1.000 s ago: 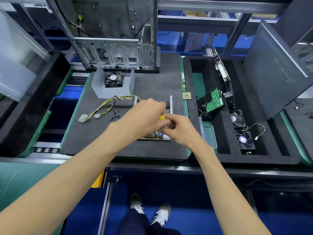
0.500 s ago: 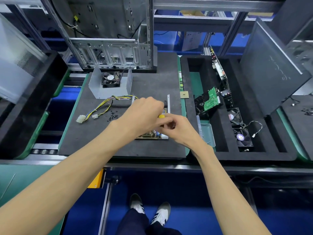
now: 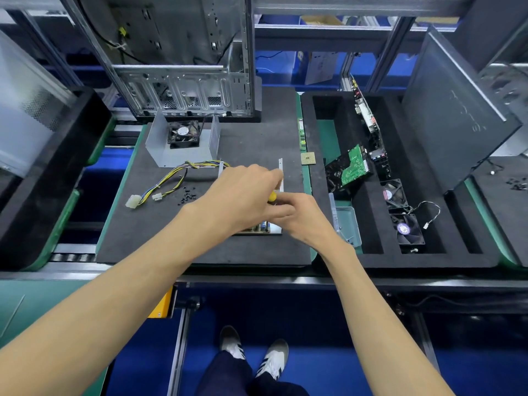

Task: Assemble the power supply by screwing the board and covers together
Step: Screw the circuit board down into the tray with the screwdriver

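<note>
**Both hands working over the power supply board**

The left hand [image 3: 240, 195] and right hand [image 3: 300, 215] are meeting above the board [image 3: 258, 228], hiding most of it. Fingers of both are curling around a yellow screwdriver handle [image 3: 272, 196], which is peeking out between them. Just left of the fingers, loose black screws [image 3: 188, 194] and a cable bundle [image 3: 171, 181] are lying on the foam mat [image 3: 160, 238]. Beyond the fingers, a metal cover [image 3: 160, 144] is standing around 1 fan [image 3: 183, 134]. Right of the fingers, a foam tray [image 3: 371, 258] is holding a green circuit board [image 3: 353, 167].
</note>
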The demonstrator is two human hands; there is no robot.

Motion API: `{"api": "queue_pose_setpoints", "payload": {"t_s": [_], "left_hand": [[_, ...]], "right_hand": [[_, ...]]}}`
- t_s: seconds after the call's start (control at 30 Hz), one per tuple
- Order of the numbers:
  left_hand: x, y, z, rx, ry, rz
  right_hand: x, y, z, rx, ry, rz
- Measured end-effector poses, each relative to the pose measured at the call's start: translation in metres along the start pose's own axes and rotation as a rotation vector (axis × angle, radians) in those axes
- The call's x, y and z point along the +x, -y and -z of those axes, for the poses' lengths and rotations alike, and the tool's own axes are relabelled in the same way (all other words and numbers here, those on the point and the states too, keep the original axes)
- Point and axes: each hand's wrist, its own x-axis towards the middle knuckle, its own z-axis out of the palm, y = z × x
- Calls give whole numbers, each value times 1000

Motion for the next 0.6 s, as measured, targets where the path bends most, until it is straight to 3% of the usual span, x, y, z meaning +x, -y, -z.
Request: {"api": "queue_pose_setpoints", "payload": {"t_s": [0.1,0.23,0.4,0.53,0.6], "left_hand": [[3,-1,0,-35,62,46],[3,7,4,-165,125,-74],[1,3,0,-152,64,83],[1,6,5,-216,175,-65],[-1,6,4,-232,145,-72]], "right_hand": [[0,2,-4,-19,-20,42],[4,-2,-1,-29,-65,70],[2,2,-2,6,-38,82],[4,-1,-2,18,-53,63],[6,-6,-2,-2,-46,42]]}}
